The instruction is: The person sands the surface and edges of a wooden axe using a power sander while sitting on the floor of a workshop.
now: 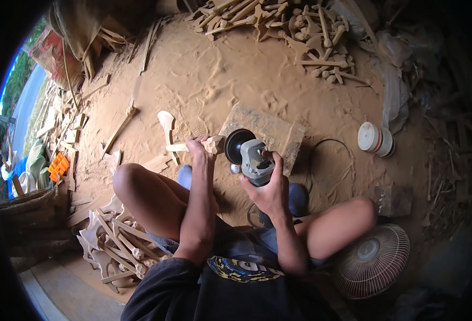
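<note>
My left hand (200,150) is closed around a pale carved wooden piece (213,145), a squared bar with a thick knobbed end. That end points right and meets the edge of a round black disc (238,143); whether they touch I cannot tell. The disc sits on a grey angle grinder (258,163), which my right hand (271,191) grips from below and the right. Beneath the grinder lies a dusty flat board (287,134). Just beyond my left hand, a pale piece with a flared end (166,122) rests on the sawdust-covered ground.
Carved wooden pieces are heaped at the far side (321,45), with another pile (115,243) by my left knee. A round fan (372,261) stands by my right knee. A white tub (375,138) lies to the right; a dark cable (335,142) loops across the ground.
</note>
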The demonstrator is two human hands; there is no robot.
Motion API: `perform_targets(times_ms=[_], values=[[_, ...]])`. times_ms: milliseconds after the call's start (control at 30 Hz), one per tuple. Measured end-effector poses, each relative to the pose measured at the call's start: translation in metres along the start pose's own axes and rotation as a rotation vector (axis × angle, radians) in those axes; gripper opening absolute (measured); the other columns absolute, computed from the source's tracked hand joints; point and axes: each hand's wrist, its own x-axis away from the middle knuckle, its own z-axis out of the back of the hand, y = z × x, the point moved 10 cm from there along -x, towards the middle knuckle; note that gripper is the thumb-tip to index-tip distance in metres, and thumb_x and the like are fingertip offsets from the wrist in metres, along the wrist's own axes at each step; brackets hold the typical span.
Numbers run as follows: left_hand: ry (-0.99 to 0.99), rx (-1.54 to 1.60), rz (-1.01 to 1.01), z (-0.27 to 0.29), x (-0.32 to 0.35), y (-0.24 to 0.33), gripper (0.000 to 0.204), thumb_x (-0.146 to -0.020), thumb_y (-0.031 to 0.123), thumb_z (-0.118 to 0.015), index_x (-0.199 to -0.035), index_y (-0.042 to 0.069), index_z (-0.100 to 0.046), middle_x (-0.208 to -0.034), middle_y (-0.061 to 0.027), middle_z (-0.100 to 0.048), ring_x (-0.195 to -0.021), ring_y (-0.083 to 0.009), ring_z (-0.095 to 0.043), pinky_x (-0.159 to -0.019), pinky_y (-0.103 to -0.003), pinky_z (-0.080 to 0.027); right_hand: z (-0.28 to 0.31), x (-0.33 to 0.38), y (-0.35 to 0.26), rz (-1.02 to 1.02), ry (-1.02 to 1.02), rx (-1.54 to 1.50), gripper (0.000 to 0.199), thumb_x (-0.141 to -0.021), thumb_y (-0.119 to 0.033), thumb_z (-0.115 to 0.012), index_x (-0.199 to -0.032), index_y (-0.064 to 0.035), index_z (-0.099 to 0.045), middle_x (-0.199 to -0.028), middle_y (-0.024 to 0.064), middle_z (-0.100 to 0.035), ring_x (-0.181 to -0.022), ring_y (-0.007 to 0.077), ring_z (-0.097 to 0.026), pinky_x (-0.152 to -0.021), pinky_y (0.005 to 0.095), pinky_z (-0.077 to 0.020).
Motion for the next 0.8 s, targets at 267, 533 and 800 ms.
perform_targets(times_ms=[267, 533, 800], values=[[0.036, -0.037, 0.023, -0.003, 0.021, -0.018, 0.021, -0.099, 0.014, -0.043, -0.079, 0.013, -0.035, -0.062, 0.0002, -0.036, -0.048, -0.0151, -0.036, -0.044, -0.032, -0.041, -0.008, 0.007, 0.005, 0.068, 0.038, 0.114, 0.086, -0.081, -0.031, -0.086, -0.148, -0.0052, -0.039, -0.12, 0.0241, -0.07, -0.1, 0.0456, -0.072, -0.083, 0.0514, -0.0579], [0.032, 0.009, -0.014, -0.008, 0.02, -0.008, 0.023, -0.099, 0.014, -0.043, -0.077, 0.014, -0.035, -0.062, 0.0016, -0.035, -0.047, -0.0137, -0.032, -0.043, -0.029, -0.039, -0.002, 0.009, -0.005, 0.115, 0.065, 0.151, 0.086, -0.081, -0.029, -0.087, -0.148, -0.0035, -0.039, -0.114, 0.0257, -0.071, -0.096, 0.0435, -0.074, -0.08, 0.0506, -0.0586], [-0.232, 0.04, 0.087, -0.038, 0.037, -0.01, 0.027, -0.096, 0.013, -0.049, -0.073, 0.019, -0.035, -0.06, 0.007, -0.029, -0.046, -0.0093, -0.028, -0.042, -0.026, -0.031, 0.019, 0.002, -0.006, 0.027, 0.018, -0.02, 0.083, -0.077, -0.022, -0.09, -0.142, 0.0008, -0.043, -0.107, 0.0178, -0.071, -0.095, 0.026, -0.072, -0.087, 0.04, -0.0565]])
